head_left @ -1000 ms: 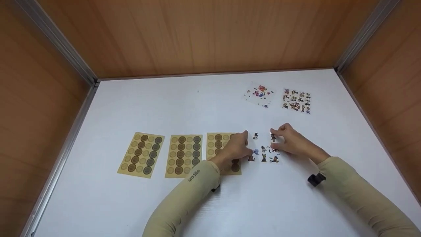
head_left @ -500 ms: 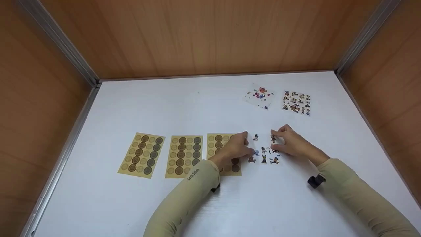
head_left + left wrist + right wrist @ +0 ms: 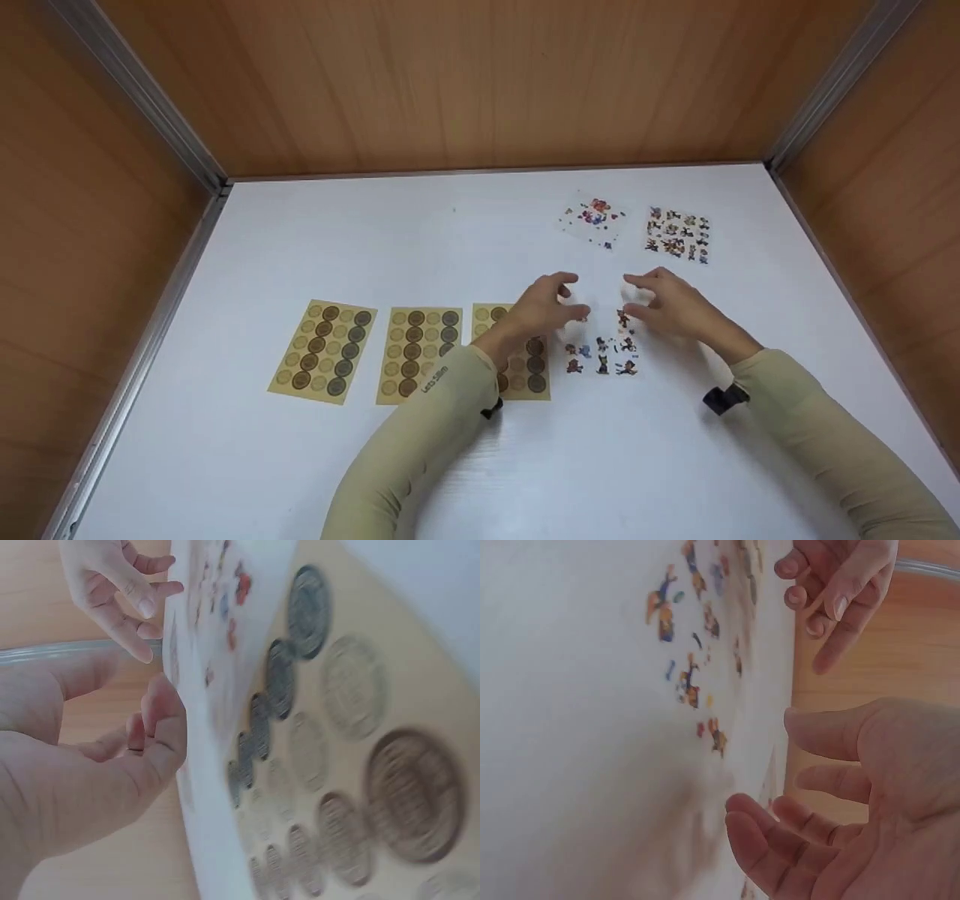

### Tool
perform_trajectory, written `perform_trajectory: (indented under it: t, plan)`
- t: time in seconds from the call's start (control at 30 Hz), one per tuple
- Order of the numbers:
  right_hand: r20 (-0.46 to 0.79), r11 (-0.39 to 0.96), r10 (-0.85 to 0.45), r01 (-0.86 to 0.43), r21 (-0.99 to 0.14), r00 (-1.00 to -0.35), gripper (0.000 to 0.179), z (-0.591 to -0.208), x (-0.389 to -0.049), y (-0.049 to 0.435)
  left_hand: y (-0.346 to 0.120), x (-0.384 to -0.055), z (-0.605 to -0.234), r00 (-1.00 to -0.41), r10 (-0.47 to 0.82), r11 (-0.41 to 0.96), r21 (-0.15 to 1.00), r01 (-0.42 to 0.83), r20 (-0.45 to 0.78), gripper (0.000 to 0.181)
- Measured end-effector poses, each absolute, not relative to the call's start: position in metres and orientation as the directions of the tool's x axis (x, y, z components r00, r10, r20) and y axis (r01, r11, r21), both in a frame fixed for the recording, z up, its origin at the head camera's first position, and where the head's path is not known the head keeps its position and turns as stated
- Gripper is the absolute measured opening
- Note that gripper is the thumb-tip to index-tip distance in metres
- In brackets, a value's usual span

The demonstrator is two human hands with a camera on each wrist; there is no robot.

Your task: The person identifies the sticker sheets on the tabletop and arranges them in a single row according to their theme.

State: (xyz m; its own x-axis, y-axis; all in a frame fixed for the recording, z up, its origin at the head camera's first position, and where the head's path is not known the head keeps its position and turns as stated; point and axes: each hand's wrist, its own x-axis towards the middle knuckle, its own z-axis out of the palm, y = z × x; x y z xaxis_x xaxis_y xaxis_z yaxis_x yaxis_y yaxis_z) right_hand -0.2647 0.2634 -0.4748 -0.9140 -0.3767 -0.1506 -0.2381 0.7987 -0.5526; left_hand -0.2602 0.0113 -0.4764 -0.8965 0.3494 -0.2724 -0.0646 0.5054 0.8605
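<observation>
1. Wood-grained panels [image 3: 480,82] walled the white table [image 3: 337,240] on three sides as I watched.
2. Just right of the rightmost tan sheet [image 3: 525,364] lay the clear sticker sheet [image 3: 603,349]; its printed columns ran toward the back, though its edges were too faint to tell a long axis.
3. The left hand [image 3: 544,304] hovered over that tan sheet's far right corner, the right hand [image 3: 670,304] farther right; both had thumb and fingers parted, loosely curved.
4. Left of it lay the middle tan sheet [image 3: 418,352] and the leftmost tan sheet [image 3: 322,352].
5. Lettering [image 3: 434,379] on the left sleeve [image 3: 450,397] seemed to read "Lets Slim"; the round stickers [image 3: 417,795] were too blurred to read.
</observation>
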Motion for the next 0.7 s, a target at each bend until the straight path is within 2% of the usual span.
perform_trajectory:
  t: [0.13,0.3,0.47,0.7]
  plan:
    - [-0.133,0.797,-0.366,-0.237,-0.555,-0.921,0.061,-0.464,-0.284,0.265,0.010,-0.279,-0.464,-0.926,0.355,0.547,0.831,0.096,-0.127,0.059]
    - [-0.075,0.792,-0.336,-0.238,-0.563,-0.939,0.085,-0.459,-0.315,0.264,0.004,-0.305,-0.451,-0.944,0.329,0.641,0.741,0.199,-0.031,0.061]
    - [-0.039,0.784,-0.319,-0.240,-0.573,-0.947,0.102,-0.464,-0.340,0.263,-0.002,-0.328,-0.449,-0.939,0.342,0.747,0.613,0.257,-0.023,0.066]
    - [-0.127,0.816,-0.264,-0.151,-0.558,-0.956,0.107,-0.478,-0.362,0.263,-0.007,-0.347,-0.463,-0.935,0.346,0.831,0.489,0.266,-0.079,0.068]
